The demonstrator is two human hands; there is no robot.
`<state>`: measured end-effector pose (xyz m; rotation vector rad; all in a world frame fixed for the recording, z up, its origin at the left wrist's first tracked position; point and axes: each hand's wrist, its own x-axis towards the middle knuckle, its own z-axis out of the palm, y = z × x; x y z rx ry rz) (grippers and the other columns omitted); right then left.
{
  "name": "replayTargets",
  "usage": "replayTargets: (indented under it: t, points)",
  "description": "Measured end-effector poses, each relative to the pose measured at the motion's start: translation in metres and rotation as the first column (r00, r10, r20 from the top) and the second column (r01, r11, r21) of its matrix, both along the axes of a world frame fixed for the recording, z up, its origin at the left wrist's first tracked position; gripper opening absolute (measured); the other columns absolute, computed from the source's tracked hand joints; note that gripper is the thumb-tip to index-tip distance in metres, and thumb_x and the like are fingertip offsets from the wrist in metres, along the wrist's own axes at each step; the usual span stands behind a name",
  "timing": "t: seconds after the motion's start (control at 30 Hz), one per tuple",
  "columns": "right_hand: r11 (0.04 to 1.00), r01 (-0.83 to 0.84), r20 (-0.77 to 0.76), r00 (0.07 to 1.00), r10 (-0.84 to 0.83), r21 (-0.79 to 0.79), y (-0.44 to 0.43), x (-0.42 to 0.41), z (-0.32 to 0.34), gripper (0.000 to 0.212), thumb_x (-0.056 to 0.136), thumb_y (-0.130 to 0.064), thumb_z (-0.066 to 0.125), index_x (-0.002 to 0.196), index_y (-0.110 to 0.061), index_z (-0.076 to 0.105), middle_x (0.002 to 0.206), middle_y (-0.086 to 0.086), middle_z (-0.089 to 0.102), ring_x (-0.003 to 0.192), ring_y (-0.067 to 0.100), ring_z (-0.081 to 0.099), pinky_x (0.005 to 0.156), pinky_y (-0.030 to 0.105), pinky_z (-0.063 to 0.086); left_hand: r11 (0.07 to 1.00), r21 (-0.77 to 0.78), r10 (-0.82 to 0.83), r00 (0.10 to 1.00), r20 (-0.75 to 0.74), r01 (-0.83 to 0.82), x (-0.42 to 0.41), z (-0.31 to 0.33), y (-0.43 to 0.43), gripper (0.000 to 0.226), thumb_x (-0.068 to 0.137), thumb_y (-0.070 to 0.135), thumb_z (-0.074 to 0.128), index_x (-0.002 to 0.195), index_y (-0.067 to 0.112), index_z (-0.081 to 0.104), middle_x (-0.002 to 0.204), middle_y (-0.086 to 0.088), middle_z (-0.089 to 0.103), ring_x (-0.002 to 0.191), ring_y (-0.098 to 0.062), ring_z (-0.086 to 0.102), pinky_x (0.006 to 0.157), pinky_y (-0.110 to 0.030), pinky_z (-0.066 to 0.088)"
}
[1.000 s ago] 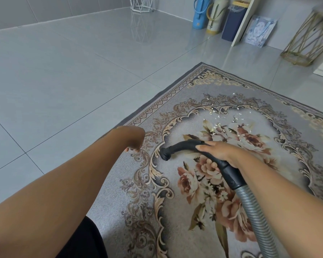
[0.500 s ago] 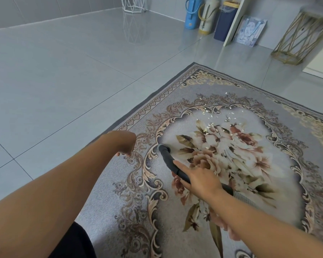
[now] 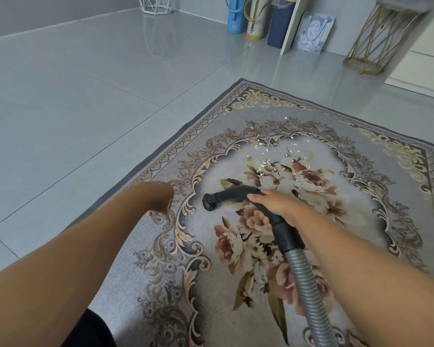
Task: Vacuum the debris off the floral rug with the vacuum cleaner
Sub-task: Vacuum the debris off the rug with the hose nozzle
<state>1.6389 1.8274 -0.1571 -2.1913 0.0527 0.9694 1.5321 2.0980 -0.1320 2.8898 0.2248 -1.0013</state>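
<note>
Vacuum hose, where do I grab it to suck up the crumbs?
Grab the black curved handle, from above, where the right hand holds it now. It looks stiff and steers the nozzle; the grey ribbed hose would likely just bend.

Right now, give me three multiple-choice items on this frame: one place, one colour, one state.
1. The debris lies: A) on the rug, beyond the nozzle tip; B) on the tiles; C) on a shelf.
2. The hose is: A) blue; B) grey; C) gold.
3. The right hand: A) lies flat on the rug; B) grips the nozzle; C) is out of view.
Key: 1A, flecks sit past the tip on the rug; 2B, ribbed grey tube; 3B, fingers wrap over the black nozzle.
</note>
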Motion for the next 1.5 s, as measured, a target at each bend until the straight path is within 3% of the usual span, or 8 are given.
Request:
replayTargets:
  t: [0.2, 0.33, 0.4, 0.6, 0.8, 1.07, 1.27, 1.5]
  points:
    - [0.993, -0.027, 0.214, 0.976, 0.051, -0.114, -0.049, 0.01, 0.01, 0.052, 0.094, -0.043, 0.059, 0.136, -0.014, 0.053, 0.129, 0.01, 0.06, 0.115, 0.028, 0.058, 0.092, 0.033, 0.045, 0.999, 0.035, -0.033, 0.996, 0.08, 0.03, 0.018, 0.003, -0.045, 0.032, 0.09, 0.026, 0.067, 0.114, 0.006, 0.067, 0.109, -0.005, 0.07, 0.1, -0.021, 0.066, 0.087, -0.03, 0.053]
    - [0.935, -0.222, 0.292, 0.908, 0.302, -0.276, -0.075, 0.011, 0.013, 0.039, 0.096, -0.043, 0.052, 0.129, -0.022, 0.055, 0.117, 0.005, 0.065, 0.094, 0.02, 0.058, 0.075, 0.031, 0.046, 0.999, -0.052, 0.021, 0.99, 0.139, -0.014, 0.029, 0.003, -0.092, 0.035, 0.093, 0.027, 0.062, 0.122, 0.009, 0.064, 0.125, -0.006, 0.064, 0.116, -0.022, 0.059, 0.096, -0.03, 0.045]
    - [0.914, -0.259, 0.321, 0.877, 0.358, -0.312, -0.083, 0.008, 0.007, 0.041, 0.095, -0.043, 0.05, 0.134, -0.029, 0.05, 0.114, 0.001, 0.065, 0.096, 0.021, 0.06, 0.08, 0.033, 0.05, 0.994, -0.099, 0.064, 0.987, 0.149, -0.05, 0.033, -0.001, -0.109, 0.034, 0.094, 0.029, 0.06, 0.122, 0.009, 0.064, 0.125, -0.005, 0.064, 0.116, -0.021, 0.059, 0.097, -0.031, 0.044]
    - [0.845, -0.342, 0.403, 0.763, 0.505, -0.412, -0.091, -0.01, -0.012, 0.056, 0.096, -0.048, 0.045, 0.147, -0.041, 0.023, 0.12, 0.006, 0.063, 0.104, 0.028, 0.062, 0.074, 0.034, 0.05, 0.959, -0.231, 0.198, 0.971, 0.135, -0.163, 0.037, 0.001, -0.136, 0.027, 0.094, 0.026, 0.061, 0.115, 0.01, 0.066, 0.112, -0.003, 0.069, 0.087, -0.016, 0.071, 0.082, -0.026, 0.053]
    - [0.812, -0.386, 0.382, 0.738, 0.557, -0.439, -0.078, -0.013, -0.009, 0.06, 0.099, -0.037, 0.044, 0.153, -0.029, 0.017, 0.136, 0.009, 0.052, 0.118, 0.03, 0.056, 0.086, 0.038, 0.048, 0.981, -0.099, 0.157, 0.984, -0.083, -0.165, 0.067, 0.039, -0.152, 0.029, 0.096, 0.025, 0.058, 0.115, 0.005, 0.065, 0.102, -0.007, 0.073, 0.087, -0.02, 0.074, 0.078, -0.032, 0.059]
    - [0.886, -0.367, 0.325, 0.833, 0.448, -0.283, -0.105, 0.039, 0.006, 0.053, 0.089, -0.042, 0.048, 0.141, -0.034, 0.039, 0.121, 0.001, 0.062, 0.106, 0.024, 0.06, 0.085, 0.037, 0.051, 0.994, 0.109, -0.03, 0.999, 0.013, 0.029, 0.134, 0.029, -0.167, 0.028, 0.092, 0.027, 0.062, 0.092, 0.0, 0.07, 0.079, -0.005, 0.071, 0.073, -0.021, 0.069, 0.084, -0.035, 0.057]
    - [0.924, -0.269, 0.356, 0.864, 0.357, -0.273, -0.132, 0.075, 0.014, 0.047, 0.091, -0.039, 0.055, 0.138, -0.039, 0.045, 0.119, -0.002, 0.063, 0.1, 0.02, 0.059, 0.081, 0.033, 0.05, 0.953, 0.221, -0.211, 0.977, -0.017, 0.209, 0.178, 0.0, -0.187, 0.026, 0.096, 0.016, 0.053, 0.112, -0.001, 0.063, 0.103, -0.011, 0.066, 0.096, -0.027, 0.064, 0.077, -0.03, 0.049]
    - [0.89, -0.292, 0.305, 0.863, 0.403, -0.351, -0.141, 0.101, 0.018, 0.044, 0.094, -0.039, 0.053, 0.137, -0.037, 0.045, 0.108, -0.002, 0.061, 0.085, 0.018, 0.056, 0.07, 0.03, 0.047, 0.945, 0.178, -0.284, 0.959, 0.024, 0.276, 0.231, -0.028, -0.193, 0.035, 0.094, 0.023, 0.058, 0.124, 0.004, 0.057, 0.101, -0.006, 0.061, 0.095, -0.023, 0.063, 0.077, -0.029, 0.053]
